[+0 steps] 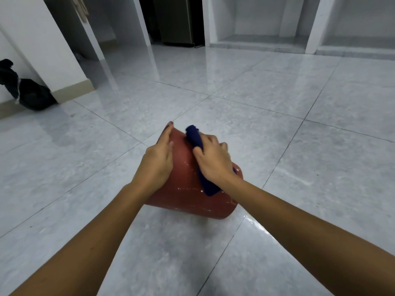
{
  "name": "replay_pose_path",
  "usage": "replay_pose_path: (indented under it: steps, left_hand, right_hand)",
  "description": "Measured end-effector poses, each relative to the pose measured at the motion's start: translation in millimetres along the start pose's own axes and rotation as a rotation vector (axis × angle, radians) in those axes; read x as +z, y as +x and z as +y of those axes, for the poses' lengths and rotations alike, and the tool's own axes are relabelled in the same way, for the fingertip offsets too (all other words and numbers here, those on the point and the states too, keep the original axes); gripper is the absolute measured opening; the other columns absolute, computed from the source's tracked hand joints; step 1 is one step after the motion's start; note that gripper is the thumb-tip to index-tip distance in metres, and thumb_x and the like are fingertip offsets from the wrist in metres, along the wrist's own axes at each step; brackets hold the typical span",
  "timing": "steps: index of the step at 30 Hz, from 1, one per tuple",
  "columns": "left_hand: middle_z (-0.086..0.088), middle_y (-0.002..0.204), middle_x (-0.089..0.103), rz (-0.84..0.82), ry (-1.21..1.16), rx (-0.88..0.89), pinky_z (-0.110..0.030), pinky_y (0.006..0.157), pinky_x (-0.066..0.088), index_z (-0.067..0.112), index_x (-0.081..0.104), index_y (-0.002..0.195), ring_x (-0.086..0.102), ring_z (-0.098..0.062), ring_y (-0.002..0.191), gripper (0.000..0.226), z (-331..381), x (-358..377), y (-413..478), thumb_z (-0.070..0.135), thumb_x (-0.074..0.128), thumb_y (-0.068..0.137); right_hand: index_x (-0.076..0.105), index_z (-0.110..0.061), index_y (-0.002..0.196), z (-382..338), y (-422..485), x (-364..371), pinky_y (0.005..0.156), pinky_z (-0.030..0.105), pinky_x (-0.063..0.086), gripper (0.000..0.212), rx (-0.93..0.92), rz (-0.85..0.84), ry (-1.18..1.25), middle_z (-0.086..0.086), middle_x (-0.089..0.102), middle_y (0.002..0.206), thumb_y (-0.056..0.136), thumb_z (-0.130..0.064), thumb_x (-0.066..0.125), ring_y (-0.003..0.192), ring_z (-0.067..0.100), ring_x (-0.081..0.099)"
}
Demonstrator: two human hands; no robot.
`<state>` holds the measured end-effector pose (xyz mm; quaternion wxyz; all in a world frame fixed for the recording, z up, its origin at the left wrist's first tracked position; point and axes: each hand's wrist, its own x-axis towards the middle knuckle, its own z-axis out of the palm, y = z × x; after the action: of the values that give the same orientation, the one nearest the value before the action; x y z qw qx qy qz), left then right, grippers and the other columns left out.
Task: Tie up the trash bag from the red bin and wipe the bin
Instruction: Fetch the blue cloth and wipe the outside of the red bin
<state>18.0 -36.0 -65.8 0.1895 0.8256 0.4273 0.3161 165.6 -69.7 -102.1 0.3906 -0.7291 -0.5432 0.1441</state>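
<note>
The red bin (188, 195) lies tilted on its side above the tiled floor, its outer wall facing me and marked with pale scuffs. My left hand (157, 163) grips the bin's left side, fingers reaching to its far end. My right hand (213, 161) presses a dark blue cloth (195, 138) flat against the bin's upper wall; the cloth's lower end hangs out under my wrist. A tied black trash bag (27, 92) rests on the floor against the wall at far left.
Glossy grey floor tiles (277, 99) spread all around. A white wall corner with a beige skirting (72, 90) stands at left. White open compartments (256, 39) line the back, with a dark appliance (177, 20) in a gap.
</note>
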Motion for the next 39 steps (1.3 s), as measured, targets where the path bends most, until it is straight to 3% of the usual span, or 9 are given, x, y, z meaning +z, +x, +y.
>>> replay_pose_path:
  steps: [3,5,10,17,21,25,30,33,39]
  left_hand:
    - [0.001,0.117,0.061,0.081,-0.006,0.027,-0.015,0.078,0.041,0.033,0.024,0.145,0.061,-0.014,0.094,0.046,2,-1,-8,0.033,0.033,0.099]
    - [-0.002,0.136,0.047,0.036,0.136,0.128,-0.022,0.079,0.044,0.029,0.011,0.149,0.059,-0.014,0.092,0.054,-8,-5,-27,0.038,0.028,0.099]
    - [-0.012,0.129,0.059,-0.165,0.357,0.175,-0.036,0.082,0.054,0.039,-0.018,0.14,0.068,-0.028,0.092,0.067,-33,-20,-60,0.019,0.032,0.1]
    - [0.001,0.068,0.044,0.057,0.307,0.256,-0.034,0.051,0.046,0.011,0.029,0.145,0.048,-0.02,0.051,0.06,-6,-13,-32,-0.005,0.047,0.09]
    - [0.002,0.061,0.043,0.062,0.268,0.125,-0.026,0.058,0.037,0.03,0.02,0.148,0.044,-0.012,0.051,0.058,-15,-16,-30,0.009,0.037,0.097]
    - [0.001,0.077,0.052,0.079,0.216,0.102,-0.028,0.068,0.041,0.033,0.019,0.148,0.052,-0.02,0.066,0.052,-7,-7,-25,0.019,0.032,0.099]
    - [-0.01,0.11,0.066,0.07,0.188,0.117,-0.032,0.08,0.047,0.029,0.022,0.148,0.063,-0.029,0.094,0.049,13,5,-4,0.023,0.029,0.1]
    - [0.0,0.141,0.051,0.031,0.069,0.123,-0.029,0.099,0.042,0.024,0.027,0.147,0.053,-0.017,0.121,0.046,23,9,5,0.027,0.03,0.101]
    - [-0.009,0.12,0.057,-0.023,0.315,0.253,-0.039,0.071,0.057,0.026,0.006,0.149,0.064,-0.023,0.086,0.064,-20,-15,-51,0.008,0.039,0.097]
  right_hand:
    - [0.044,-0.029,0.137,29,3,-5,0.084,0.043,0.039,0.047,0.176,0.032,-0.07,0.006,0.05,0.136,0.091,-0.033,0.036,0.117,0.037,0.041]
    - [0.047,-0.025,0.134,53,8,-14,0.083,0.043,0.036,0.044,0.352,0.019,-0.084,0.011,0.052,0.13,0.093,-0.033,0.035,0.118,0.04,0.041]
    - [0.047,-0.012,0.125,56,11,-23,0.088,0.045,0.039,0.037,0.51,0.013,-0.029,0.017,0.058,0.119,0.094,-0.028,0.032,0.115,0.043,0.045]
    - [0.026,-0.033,0.148,-17,5,-2,0.089,0.043,0.043,0.057,-0.101,0.007,0.065,0.007,0.056,0.131,0.093,-0.027,0.036,0.112,0.036,0.047]
    - [0.042,-0.036,0.139,28,-5,3,0.081,0.038,0.041,0.048,0.122,0.011,0.015,0.004,0.054,0.132,0.092,-0.029,0.035,0.117,0.036,0.046]
    - [0.055,-0.018,0.119,57,-7,-11,0.085,0.043,0.041,0.037,0.475,-0.085,-0.052,0.015,0.061,0.116,0.094,-0.028,0.03,0.114,0.043,0.051]
    - [0.051,-0.028,0.128,-3,7,-10,0.077,0.044,0.047,0.042,0.139,0.022,0.058,0.011,0.059,0.115,0.091,-0.032,0.032,0.104,0.038,0.053]
    - [0.04,-0.039,0.137,-8,6,-5,0.073,0.039,0.038,0.046,0.093,0.079,0.113,0.004,0.05,0.129,0.092,-0.035,0.033,0.112,0.032,0.044]
    - [0.049,-0.026,0.133,64,-3,-20,0.086,0.043,0.042,0.043,0.493,0.027,-0.001,0.015,0.056,0.124,0.094,-0.029,0.03,0.115,0.042,0.048]
